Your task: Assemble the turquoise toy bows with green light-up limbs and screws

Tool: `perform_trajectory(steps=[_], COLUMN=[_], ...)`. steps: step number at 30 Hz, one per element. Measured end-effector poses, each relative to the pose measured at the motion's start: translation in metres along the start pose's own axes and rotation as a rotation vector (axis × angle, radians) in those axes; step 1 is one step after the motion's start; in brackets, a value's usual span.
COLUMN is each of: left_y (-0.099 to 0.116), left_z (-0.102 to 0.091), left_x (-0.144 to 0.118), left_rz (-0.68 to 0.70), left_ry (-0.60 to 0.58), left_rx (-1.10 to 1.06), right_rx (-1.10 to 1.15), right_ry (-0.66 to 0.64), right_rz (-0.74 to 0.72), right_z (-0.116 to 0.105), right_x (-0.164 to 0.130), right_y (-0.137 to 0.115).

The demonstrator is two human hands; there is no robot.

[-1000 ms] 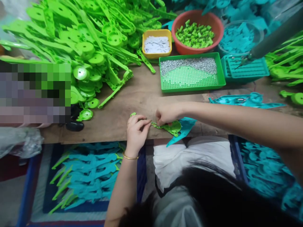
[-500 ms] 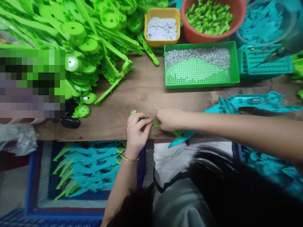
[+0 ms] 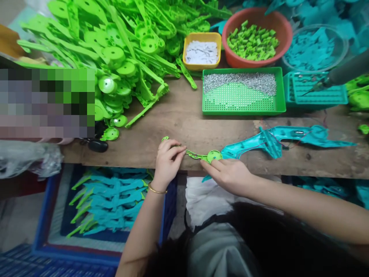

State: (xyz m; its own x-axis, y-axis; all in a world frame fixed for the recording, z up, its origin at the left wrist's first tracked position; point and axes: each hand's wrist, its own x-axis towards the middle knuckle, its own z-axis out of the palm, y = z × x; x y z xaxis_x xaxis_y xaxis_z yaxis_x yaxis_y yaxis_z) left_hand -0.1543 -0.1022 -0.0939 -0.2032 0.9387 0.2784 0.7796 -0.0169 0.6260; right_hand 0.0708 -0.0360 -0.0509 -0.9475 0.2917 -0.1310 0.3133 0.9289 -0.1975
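A slim green plastic part [image 3: 201,156] lies near the front edge of the wooden table [image 3: 178,119], its round end touching the tip of a teal plastic shell [image 3: 288,139] that stretches away to the right with thin red and dark wires on it. The left hand [image 3: 167,163] is curled over the part's left end – its grip is closed there, thumb and fingers pinching the thin stem against the table, a gold bangle [image 3: 157,190] on the wrist. The right hand [image 3: 227,173] lies flat and open just below the round end, its fingertips touching it without clasping anything. Behind them on the table stand a green tray [image 3: 243,109] with a band of small metal pieces along its far side, a teal tray [image 3: 317,98] just beside it, a yellow tub [image 3: 201,36] of white bits and a red bowl [image 3: 256,57] of green bits. A big heap of green parts [image 3: 121,50] fills the left – and below the table edge a blue crate [image 3: 43,231] holds teal and green pieces.
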Motion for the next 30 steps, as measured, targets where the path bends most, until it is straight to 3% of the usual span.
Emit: perform_trajectory(steps=[5,10,12,15,19,27,30], left_y=[0.021,0.046,0.048,0.045,0.042,0.044,0.042], left_z=[0.009,0.034,0.04,0.04,0.035,0.029,0.027], left_x=[-0.019,-0.045,-0.049,-0.049,-0.047,-0.044,-0.043], left_rz=[0.098,0.153,0.148,0.154,0.176,0.205,0.203], left_ry=[0.068,-0.008,-0.012,-0.03,-0.063,-0.11,-0.12], left_rx=[0.192,0.192,0.22,0.259,0.277,0.301,0.316], right_rx=[-0.007,0.07,0.174,0.33,0.334,0.203,0.203], right_ry=[-0.093,-0.177,-0.189,-0.143,-0.154,-0.13,-0.076], right_rz=[0.053,0.154,0.19,0.365,0.558,0.446,0.505], right_z=[-0.004,-0.015,-0.02,-0.024,-0.025,-0.028,-0.027], right_x=[0.004,0.012,0.012,0.011,0.011,0.008,-0.005], right_y=[0.001,0.006,0.013,0.028,0.037,0.037,0.044])
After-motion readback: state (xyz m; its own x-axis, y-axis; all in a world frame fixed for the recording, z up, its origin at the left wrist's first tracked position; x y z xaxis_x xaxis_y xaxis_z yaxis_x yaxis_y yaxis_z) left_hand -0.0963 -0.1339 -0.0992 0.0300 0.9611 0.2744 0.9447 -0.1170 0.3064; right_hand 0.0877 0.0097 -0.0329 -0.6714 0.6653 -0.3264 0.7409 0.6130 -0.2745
